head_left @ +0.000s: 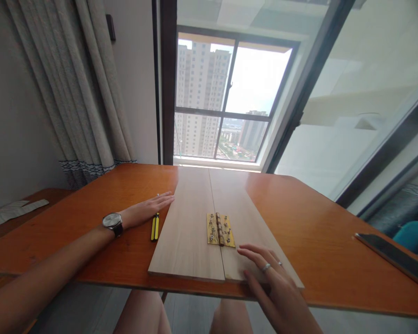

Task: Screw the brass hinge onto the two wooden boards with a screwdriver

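Note:
Two pale wooden boards, the left board (pixel 184 250) and the right board (pixel 235 197), lie side by side on the table. A brass hinge (pixel 220 229) straddles their seam, with several small screws standing or lying on its leaves. My left hand (pixel 153 207) is stretched out flat beside the left board, fingertips at its edge. A yellow-and-black handle (pixel 155 227), like a screwdriver's, lies just below that hand; its far end is hidden. Over the right board, near the hinge's lower right corner, my right hand (pixel 273 273) has its fingers apart and holds nothing.
The orange-brown table (pixel 125 253) has its front edge just above my legs. A dark flat device (pixel 393 255) lies at the right edge, near a teal object (pixel 413 236). Behind the table are a window (pixel 223 112) and a grey curtain (pixel 73 93).

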Demonstrator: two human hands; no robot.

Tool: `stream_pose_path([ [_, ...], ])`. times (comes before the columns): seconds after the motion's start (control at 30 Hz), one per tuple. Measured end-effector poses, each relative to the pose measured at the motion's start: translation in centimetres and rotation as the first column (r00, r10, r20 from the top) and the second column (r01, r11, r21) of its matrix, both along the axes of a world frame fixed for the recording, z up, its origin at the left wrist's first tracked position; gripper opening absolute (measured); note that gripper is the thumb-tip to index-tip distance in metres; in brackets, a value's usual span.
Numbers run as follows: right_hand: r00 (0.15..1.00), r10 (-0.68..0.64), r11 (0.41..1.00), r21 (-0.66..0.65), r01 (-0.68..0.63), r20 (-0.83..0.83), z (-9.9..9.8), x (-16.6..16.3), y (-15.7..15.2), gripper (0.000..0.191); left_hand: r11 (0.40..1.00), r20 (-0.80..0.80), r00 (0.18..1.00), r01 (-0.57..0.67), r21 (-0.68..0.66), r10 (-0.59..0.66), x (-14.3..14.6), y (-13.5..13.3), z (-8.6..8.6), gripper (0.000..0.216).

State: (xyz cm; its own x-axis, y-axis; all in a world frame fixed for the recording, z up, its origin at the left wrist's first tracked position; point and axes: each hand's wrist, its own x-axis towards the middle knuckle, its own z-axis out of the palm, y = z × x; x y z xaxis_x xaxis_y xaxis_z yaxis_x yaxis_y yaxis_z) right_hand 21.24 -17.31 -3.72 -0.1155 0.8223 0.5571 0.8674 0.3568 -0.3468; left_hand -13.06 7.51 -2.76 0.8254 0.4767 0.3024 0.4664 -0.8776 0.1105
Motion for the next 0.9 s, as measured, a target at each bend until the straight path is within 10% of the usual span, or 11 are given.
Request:
stream_pose_path([
  [0.3, 0.995, -0.076, 0.996, 0.052, 0.079, -0.06, 0.3, 1.8, -1.2, 0.024, 0.982, 0.081, 0.997, 0.001, 0.187, -0.017, 1.0, 0.6, 2.7, 0.055],
  [0.53, 0.9, -0.069, 0.99, -0.139, 0.01, -0.431, 3.4, -2.2, 0.4, 0.037, 0.885, -0.039, 0.992, 0.128, 0.448, -0.124, 11.5, -6.9, 7.5, 0.026],
  [0.73, 0.8, -0.163, 0.934, -0.352, -0.064, -0.578, 3.6, -3.6, 1.8, 0.066, 0.894, -0.029, 0.985, 0.166, 0.417, -0.169, 18.9, -11.0, 7.3, 0.014],
  [0.9, 0.767, -0.226, 0.931, -0.364, -0.01, -0.601, 2.0, 0.6, 2.3, 0.065, 0.905, 0.079, 0.976, 0.158, 0.395, -0.204, 17.6, -10.9, 7.0, 0.05],
])
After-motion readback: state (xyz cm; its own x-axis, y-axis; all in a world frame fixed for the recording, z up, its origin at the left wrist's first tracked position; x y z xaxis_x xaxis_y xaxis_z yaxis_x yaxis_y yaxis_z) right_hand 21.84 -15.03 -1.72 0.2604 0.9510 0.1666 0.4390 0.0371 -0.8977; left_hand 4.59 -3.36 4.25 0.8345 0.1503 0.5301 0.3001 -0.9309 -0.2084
